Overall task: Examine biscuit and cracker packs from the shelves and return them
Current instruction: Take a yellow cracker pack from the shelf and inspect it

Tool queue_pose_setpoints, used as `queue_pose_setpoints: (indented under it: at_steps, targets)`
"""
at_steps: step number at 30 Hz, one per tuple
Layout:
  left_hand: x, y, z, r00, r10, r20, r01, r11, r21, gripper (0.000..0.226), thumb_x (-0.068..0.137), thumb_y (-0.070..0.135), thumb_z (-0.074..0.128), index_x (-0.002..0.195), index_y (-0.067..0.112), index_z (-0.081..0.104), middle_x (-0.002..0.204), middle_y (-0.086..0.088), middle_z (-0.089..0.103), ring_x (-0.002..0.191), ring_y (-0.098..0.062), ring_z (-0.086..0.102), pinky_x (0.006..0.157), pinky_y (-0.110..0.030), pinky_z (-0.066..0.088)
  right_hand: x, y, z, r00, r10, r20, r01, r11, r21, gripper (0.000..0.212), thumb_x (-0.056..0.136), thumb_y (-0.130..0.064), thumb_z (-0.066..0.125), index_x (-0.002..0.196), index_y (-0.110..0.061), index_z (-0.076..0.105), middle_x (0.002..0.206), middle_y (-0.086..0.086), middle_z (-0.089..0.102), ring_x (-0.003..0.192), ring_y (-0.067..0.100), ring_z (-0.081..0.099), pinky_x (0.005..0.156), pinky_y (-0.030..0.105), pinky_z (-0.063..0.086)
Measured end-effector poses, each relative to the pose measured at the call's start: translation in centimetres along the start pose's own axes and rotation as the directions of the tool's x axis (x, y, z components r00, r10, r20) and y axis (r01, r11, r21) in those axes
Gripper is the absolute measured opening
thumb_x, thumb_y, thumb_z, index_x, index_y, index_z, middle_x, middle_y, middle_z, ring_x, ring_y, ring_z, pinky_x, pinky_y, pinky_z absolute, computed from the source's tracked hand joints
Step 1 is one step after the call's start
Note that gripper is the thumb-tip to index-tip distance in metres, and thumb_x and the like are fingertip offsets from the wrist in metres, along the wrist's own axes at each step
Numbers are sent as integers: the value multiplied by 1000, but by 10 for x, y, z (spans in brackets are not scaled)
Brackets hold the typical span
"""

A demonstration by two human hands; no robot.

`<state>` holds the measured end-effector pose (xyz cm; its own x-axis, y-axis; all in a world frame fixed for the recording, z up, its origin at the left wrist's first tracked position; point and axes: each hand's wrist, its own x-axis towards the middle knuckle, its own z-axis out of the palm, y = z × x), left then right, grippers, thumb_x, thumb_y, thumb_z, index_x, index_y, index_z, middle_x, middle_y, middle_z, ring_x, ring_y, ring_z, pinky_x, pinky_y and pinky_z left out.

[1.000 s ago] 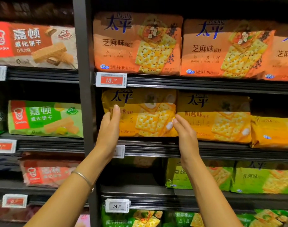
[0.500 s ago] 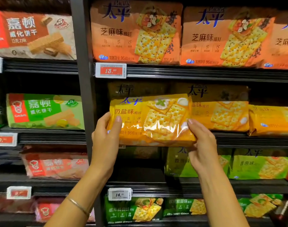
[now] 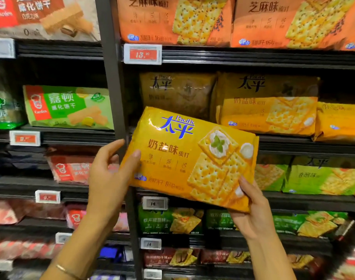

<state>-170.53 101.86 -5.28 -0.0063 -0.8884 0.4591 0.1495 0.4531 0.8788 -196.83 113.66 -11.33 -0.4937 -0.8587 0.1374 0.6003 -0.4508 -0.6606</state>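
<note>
A yellow cracker pack (image 3: 184, 156) with blue "Pacific" lettering and cracker pictures is held in front of the shelves, tilted down to the right. My left hand (image 3: 110, 176) grips its left edge, thumb on the front. My right hand (image 3: 253, 215) grips its lower right corner from below. More yellow packs of the same kind (image 3: 267, 106) stand on the shelf behind it.
A dark upright post (image 3: 112, 87) divides the shelving. Orange cracker packs (image 3: 172, 19) fill the shelf above, green packs (image 3: 322, 176) the shelf below. Wafer packs (image 3: 67, 106) line the left bay. Price tags (image 3: 142, 54) sit on the shelf edges.
The yellow pack has come off the shelf and moved toward me and down, now tilted with its full front showing. Both hands kept their hold on its sides.
</note>
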Motion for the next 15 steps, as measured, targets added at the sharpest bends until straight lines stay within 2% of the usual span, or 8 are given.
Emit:
queue_pose_setpoints:
  at_steps: [2, 3, 5, 7, 9, 13, 15]
  targets:
    - [5, 7, -13, 975, -174, 137, 173, 985, 21, 68, 63, 67, 82, 118, 28, 74, 116, 4, 77, 108, -13, 73, 80, -31, 57, -6, -2, 4, 997, -9, 72, 13, 999, -52, 47, 94, -16, 59, 141, -19, 61, 141, 15, 64, 124, 32, 67, 86, 45, 62]
    - [7, 10, -18, 936, -266, 230, 270, 963, 12, 69, 60, 71, 84, 114, 28, 77, 113, 1, 79, 103, -19, 77, 73, -35, 61, -9, -3, 8, 994, -9, 105, 18, 996, -89, 45, 92, -17, 64, 137, -21, 65, 140, 15, 65, 123, 32, 67, 86, 45, 62]
    - [8, 16, -25, 860, -390, 330, 426, 903, -43, 57, 68, 69, 83, 109, 30, 80, 108, -5, 81, 93, -25, 80, 62, -36, 63, -15, -8, 16, 988, -5, 155, 30, 987, -159, 52, 83, -21, 74, 134, -23, 68, 138, 16, 66, 121, 33, 68, 87, 44, 61]
    - [6, 14, -32, 844, -433, 318, 486, 867, -111, 49, 80, 58, 69, 117, 26, 76, 108, -10, 80, 91, -28, 80, 59, -38, 63, -23, -15, 29, 982, 1, 187, 42, 974, -222, 61, 78, -23, 78, 137, -21, 64, 136, 18, 67, 118, 33, 70, 84, 42, 62]
    - [5, 12, -38, 838, -459, 296, 518, 839, -165, 50, 84, 55, 64, 122, 24, 74, 111, -14, 79, 94, -32, 79, 61, -42, 64, -32, -23, 43, 975, 2, 222, 59, 962, -267, 61, 80, -27, 76, 139, -19, 62, 135, 17, 67, 116, 31, 71, 83, 40, 62]
    - [2, 17, -47, 797, -519, 308, 593, 768, -241, 43, 83, 59, 65, 104, 27, 84, 111, -16, 79, 95, -35, 78, 63, -50, 64, -55, -42, 74, 968, -27, 248, 112, 936, -335, 50, 90, -35, 66, 138, -21, 64, 136, 12, 68, 120, 28, 69, 82, 36, 62]
    - [1, 17, -54, 763, -542, 352, 636, 727, -258, 43, 83, 61, 64, 103, 29, 84, 114, -17, 78, 98, -38, 78, 65, -54, 63, -68, -48, 89, 970, -49, 239, 141, 911, -387, 43, 96, -36, 59, 137, -23, 65, 136, 11, 69, 120, 29, 69, 84, 38, 63]
